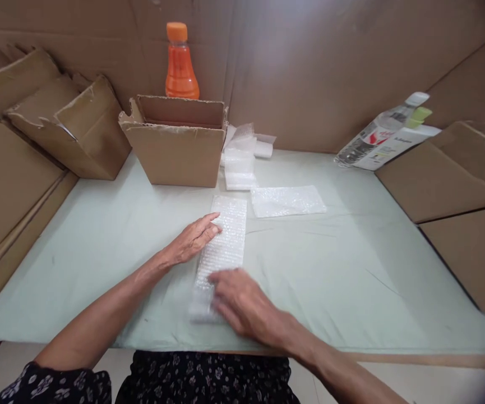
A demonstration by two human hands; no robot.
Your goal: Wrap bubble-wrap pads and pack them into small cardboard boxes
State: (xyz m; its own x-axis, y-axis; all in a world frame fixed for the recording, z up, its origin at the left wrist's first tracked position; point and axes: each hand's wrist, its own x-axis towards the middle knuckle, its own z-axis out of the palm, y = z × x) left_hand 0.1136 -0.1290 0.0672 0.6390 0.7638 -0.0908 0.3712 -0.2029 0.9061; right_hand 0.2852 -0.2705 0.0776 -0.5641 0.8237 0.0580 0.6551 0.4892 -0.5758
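A long strip of bubble wrap (pixel 227 233) lies on the pale green cloth, running from the middle of the table down towards me. My left hand (pixel 194 238) rests at its left edge with fingers stretched out, thumb and fingertips on the wrap. Over the strip's near end is my right hand (pixel 242 303), smeared by motion, so whether its fingers grip the wrap is unclear. That near end is blurred too. A second flat piece of bubble wrap (pixel 288 201) lies just beyond, to the right, touched by neither hand.
An open cardboard box (pixel 185 157) stands behind the strip, with an orange bottle (pixel 182 70) behind it. Beside it are crumpled white wrap pieces (pixel 240 163). More cardboard boxes (pixel 95 126) line the left. At right, a clear bottle (pixel 377 132) and white tube (pixel 397 147) lean by cardboard (pixel 448 168).
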